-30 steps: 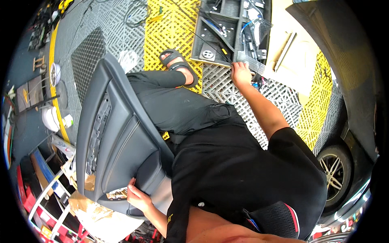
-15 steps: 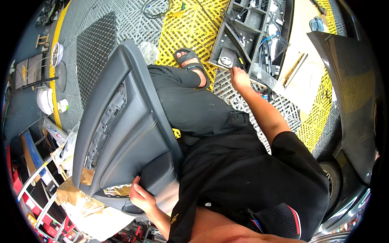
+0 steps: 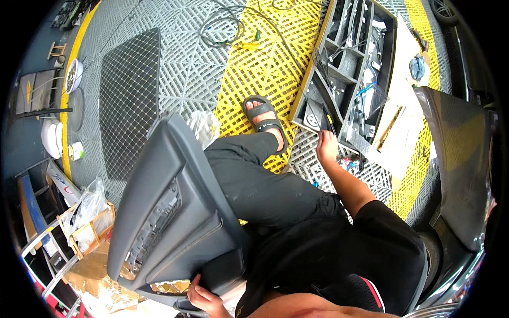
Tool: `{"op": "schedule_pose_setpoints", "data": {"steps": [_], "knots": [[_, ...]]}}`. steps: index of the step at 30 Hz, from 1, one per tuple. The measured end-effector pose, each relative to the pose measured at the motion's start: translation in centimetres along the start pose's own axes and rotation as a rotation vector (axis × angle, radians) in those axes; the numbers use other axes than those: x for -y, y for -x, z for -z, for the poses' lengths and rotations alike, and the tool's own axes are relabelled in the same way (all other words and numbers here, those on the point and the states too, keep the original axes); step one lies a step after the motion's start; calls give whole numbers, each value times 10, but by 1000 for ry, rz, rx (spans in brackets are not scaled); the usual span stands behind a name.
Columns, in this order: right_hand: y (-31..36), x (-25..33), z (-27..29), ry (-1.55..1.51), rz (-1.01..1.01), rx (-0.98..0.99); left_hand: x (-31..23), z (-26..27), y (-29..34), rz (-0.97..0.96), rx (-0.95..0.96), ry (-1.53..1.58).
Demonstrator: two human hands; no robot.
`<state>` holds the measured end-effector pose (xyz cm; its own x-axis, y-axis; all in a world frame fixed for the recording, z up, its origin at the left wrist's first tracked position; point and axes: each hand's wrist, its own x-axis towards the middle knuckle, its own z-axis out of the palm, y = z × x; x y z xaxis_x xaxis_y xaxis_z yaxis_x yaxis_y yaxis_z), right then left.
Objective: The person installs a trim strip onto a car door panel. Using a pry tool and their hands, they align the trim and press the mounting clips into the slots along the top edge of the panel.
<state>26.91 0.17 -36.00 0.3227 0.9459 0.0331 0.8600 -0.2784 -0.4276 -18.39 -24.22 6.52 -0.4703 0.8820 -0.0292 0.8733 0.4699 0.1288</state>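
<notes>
Gripping the lower edge of the grey car door panel [image 3: 175, 222], your left hand [image 3: 204, 298] curls its fingers around the panel's rim, with the panel rising up and away from that hand and leaning against your leg in dark trousers [image 3: 265, 180]. Your right hand [image 3: 327, 147] is stretched far forward at the near corner of the dark compartmented tool tray [image 3: 347, 63], its fingers drawn together around a thin black-and-yellow tool [image 3: 330, 123] that sticks up just beyond the fingertips; you cannot tell from here exactly how tight the pinch is. Just left of that hand sits your foot in a black sandal [image 3: 265, 119] on the yellow floor grating [image 3: 265, 58]. Beyond the sandal lies a loop of cable [image 3: 222, 26]. Right of the hand a dark car body panel [image 3: 456, 159] stands. Left of the door panel, crumpled clear plastic bags [image 3: 87, 204] lie near a wooden frame.
</notes>
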Motion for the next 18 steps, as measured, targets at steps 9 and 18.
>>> {"op": "schedule_pose_setpoints", "data": {"steps": [9, 18], "knots": [[-12, 6, 8, -135, 27, -70, -14, -6, -11, -20, 14, -9], [-259, 129, 27, -407, -72, -148, -22, -6, -43, -49, 43, -38]]}}
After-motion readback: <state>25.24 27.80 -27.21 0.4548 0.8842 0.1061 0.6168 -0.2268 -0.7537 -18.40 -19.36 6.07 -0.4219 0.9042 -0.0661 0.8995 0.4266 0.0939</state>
